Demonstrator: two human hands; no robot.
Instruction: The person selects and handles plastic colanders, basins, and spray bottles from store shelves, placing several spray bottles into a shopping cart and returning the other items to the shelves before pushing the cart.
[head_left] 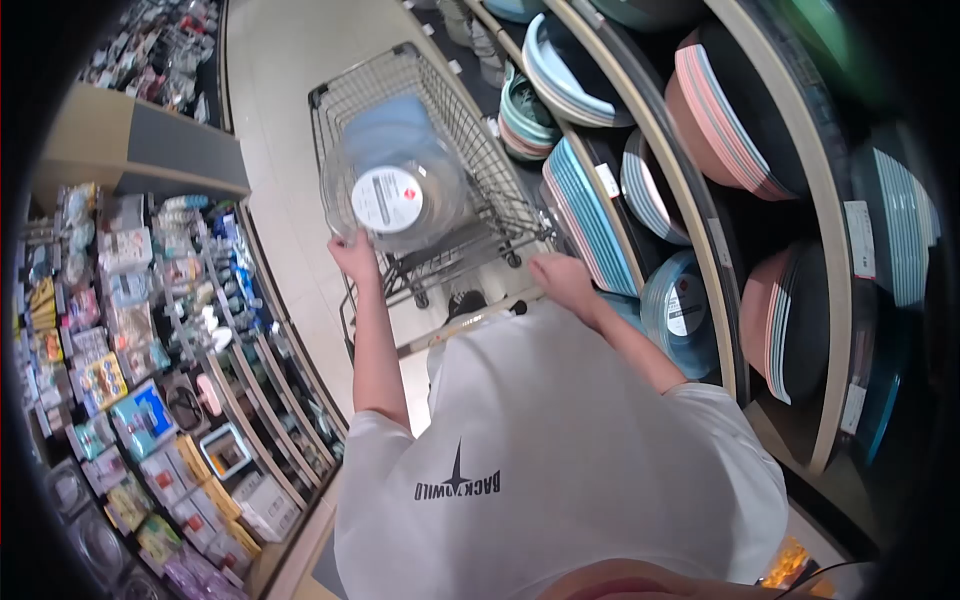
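Note:
My left hand (pixel 357 258) is closed at the near rim of a clear plastic basin (pixel 440 185) with a round white label (pixel 388 200). The basin is in or just above the wire shopping cart (pixel 478 160). A blue plastic item (pixel 385 125) shows beyond and partly through it. My right hand (pixel 563 280) is held to the right of the cart's handle (pixel 465 325), near the shelf of basins. Its fingers are curled, and what they hold, if anything, is hidden.
Shelves on the right hold stacked pink basins (pixel 715 120), light blue basins (pixel 565 75) and a clear blue basin (pixel 682 310). Packaged small goods (pixel 130 300) fill the rack on the left. Pale tiled floor (pixel 285 130) runs between. My shoe (pixel 466 302) shows under the cart.

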